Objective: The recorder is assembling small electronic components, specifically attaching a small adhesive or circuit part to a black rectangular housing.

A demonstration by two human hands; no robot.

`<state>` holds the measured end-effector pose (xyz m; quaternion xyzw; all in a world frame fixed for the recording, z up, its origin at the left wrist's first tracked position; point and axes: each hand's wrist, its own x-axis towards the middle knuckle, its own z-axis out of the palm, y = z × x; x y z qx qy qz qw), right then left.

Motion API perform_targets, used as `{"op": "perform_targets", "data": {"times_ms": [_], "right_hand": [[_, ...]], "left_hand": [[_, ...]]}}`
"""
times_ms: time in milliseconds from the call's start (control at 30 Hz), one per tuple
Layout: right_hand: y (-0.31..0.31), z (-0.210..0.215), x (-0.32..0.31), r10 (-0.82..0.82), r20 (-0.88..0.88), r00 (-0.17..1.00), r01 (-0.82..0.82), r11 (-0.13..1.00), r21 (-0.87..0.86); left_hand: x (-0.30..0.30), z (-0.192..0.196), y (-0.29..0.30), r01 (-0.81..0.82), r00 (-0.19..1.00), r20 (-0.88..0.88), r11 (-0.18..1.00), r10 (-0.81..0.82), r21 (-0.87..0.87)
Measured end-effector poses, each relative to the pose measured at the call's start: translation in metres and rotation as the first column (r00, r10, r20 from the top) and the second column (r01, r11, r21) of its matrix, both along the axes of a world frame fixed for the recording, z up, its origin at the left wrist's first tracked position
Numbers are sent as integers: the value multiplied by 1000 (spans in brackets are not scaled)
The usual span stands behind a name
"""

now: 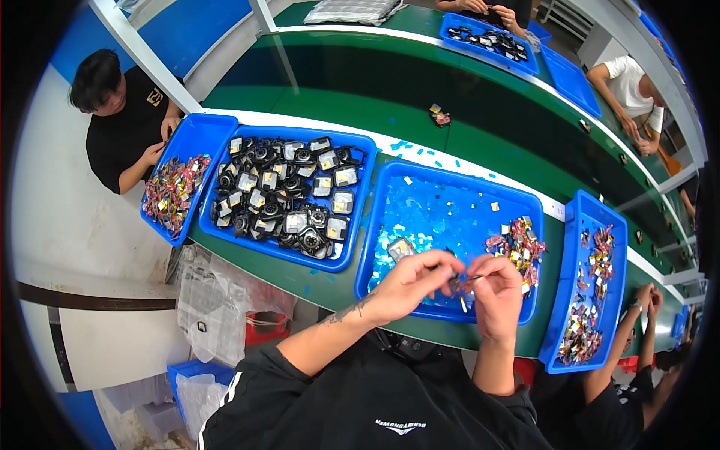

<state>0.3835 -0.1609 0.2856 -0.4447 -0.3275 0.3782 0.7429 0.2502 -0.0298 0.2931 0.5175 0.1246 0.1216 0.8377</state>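
Observation:
My left hand (415, 283) and my right hand (496, 294) meet over the near side of a blue tray (465, 171). Between their fingertips is a small dark electronic part (456, 282), blurred and partly hidden; both hands pinch it. Just beyond my left fingers, a small device with a pale square face (401, 249) lies in the tray. Bits of blue film (427, 214) are scattered over the tray's floor. Beside my right hand, a heap of small circuit boards (517, 246) in pink, yellow and white fills the tray's right end.
To the left stands a tray of black camera-like devices (285, 187), then a tray of small boards (176, 187). Another board tray (592, 285) is at the right. Beyond a white ledge runs a green belt (337, 82) carrying a few parts. Other people sit around.

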Motion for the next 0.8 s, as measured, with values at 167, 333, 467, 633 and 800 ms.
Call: {"op": "perform_targets", "data": {"times_ms": [167, 333, 467, 633, 800], "right_hand": [[-4, 23, -10, -243, 315, 918, 324, 916, -237], [16, 38, -23, -138, 717, 684, 428, 872, -240], [21, 49, -24, -127, 659, 741, 428, 846, -318], [22, 51, -23, -83, 802, 592, 420, 881, -218], [22, 53, -22, -65, 796, 601, 405, 884, -234]], "left_hand": [[-1, -7, 0, -251, 968, 41, 961, 247, 117], [-5, -5, -10, -215, 977, 9, 974, 215, 72], [-9, -2, -9, -206, 978, 30, 978, 207, -19], [-12, -1, -12, -173, 985, 6, 984, 173, 51], [-12, -5, -14, -191, 981, 27, 981, 190, 43]]}}
